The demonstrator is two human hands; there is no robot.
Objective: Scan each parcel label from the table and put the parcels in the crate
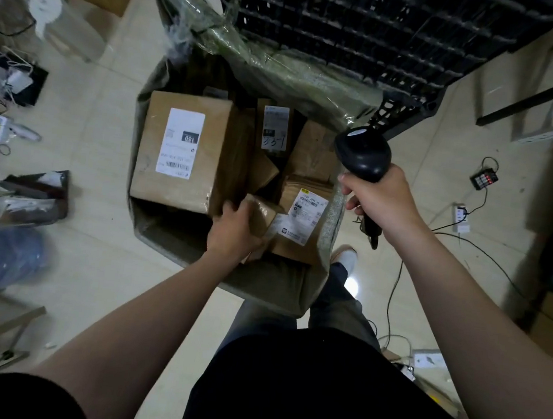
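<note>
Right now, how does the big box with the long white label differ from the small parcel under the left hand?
The big box is far larger than the small parcel. The big box lies untouched, while the left hand grips the small parcel. The big box shows its label face up; the small parcel's visible part shows none. Both are brown and sit in the green-lined container.

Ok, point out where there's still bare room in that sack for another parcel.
Bare room: the dark strip between the large box and the sack's near wall, left of the left hand. Crowded: the right half, where small parcels overlap.
</note>
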